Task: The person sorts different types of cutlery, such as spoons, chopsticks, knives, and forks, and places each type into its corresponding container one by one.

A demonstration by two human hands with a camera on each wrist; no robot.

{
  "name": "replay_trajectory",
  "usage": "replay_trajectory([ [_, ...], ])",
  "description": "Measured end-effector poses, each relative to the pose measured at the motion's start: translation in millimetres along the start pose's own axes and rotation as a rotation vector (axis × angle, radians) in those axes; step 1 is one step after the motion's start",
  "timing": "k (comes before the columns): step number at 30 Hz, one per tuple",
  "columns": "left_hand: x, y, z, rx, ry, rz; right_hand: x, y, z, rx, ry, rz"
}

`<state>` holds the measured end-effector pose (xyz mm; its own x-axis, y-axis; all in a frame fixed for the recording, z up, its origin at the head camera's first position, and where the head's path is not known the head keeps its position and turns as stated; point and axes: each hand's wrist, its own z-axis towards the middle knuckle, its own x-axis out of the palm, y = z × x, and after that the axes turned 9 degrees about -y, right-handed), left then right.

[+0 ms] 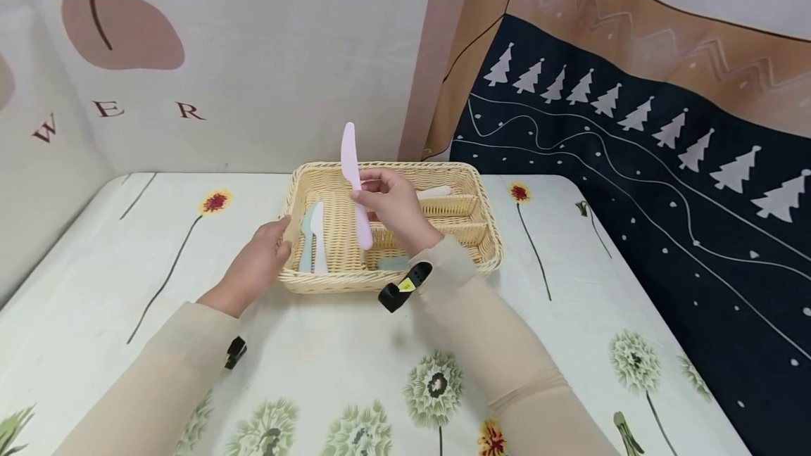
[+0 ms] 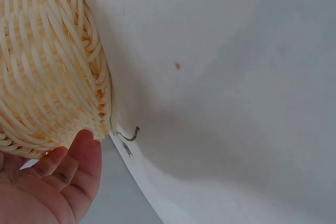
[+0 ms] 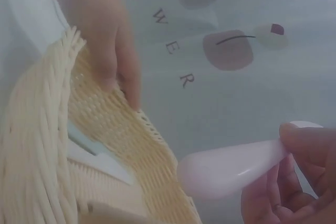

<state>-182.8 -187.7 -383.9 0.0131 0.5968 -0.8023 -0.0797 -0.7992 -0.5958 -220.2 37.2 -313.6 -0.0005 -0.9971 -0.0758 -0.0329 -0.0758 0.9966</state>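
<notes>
My right hand point(image 1: 395, 206) pinches a pink plastic table knife point(image 1: 349, 153) near its middle, blade pointing up and handle down, above a wicker cutlery basket point(image 1: 342, 286). In the right wrist view the knife's rounded handle point(image 3: 220, 171) sticks out from the fingers. At the basket's left side my left hand point(image 1: 253, 262) holds the rim, its fingers along the outer wall point(image 2: 47, 77) and the thumb at the rim's inner side. Inside the long left compartment lie a pale blue-green knife point(image 1: 307, 241) and a white knife point(image 1: 319, 238), side by side.
Wicker dividers point(image 1: 456, 234) split the basket's right part into smaller compartments. A white utensil point(image 1: 434, 192) lies in the back one, and a blue-green piece point(image 1: 393, 263) in the front one, partly behind my right wrist. A flower-print cloth point(image 1: 355, 350) covers the table; printed curtains hang behind.
</notes>
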Motion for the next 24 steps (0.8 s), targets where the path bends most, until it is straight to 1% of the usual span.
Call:
replay_trajectory([
  [3, -0.6, -0.4, -0.7, -0.003, 0.000, -0.003, 9, -2, 3, 0.034, -0.010, 0.032],
  [12, -1.7, -0.7, -0.4, 0.005, -0.001, -0.008, 33, -13, 12, 0.131, -0.034, 0.052],
  [18, -1.1, 0.4, 0.9, 0.011, 0.000, -0.005, 46, -20, 15, 0.166, -0.027, 0.052],
  [24, -1.5, 0.9, 1.2, 0.010, 0.002, 0.002, 58, -25, 18, 0.202, -0.001, 0.064],
])
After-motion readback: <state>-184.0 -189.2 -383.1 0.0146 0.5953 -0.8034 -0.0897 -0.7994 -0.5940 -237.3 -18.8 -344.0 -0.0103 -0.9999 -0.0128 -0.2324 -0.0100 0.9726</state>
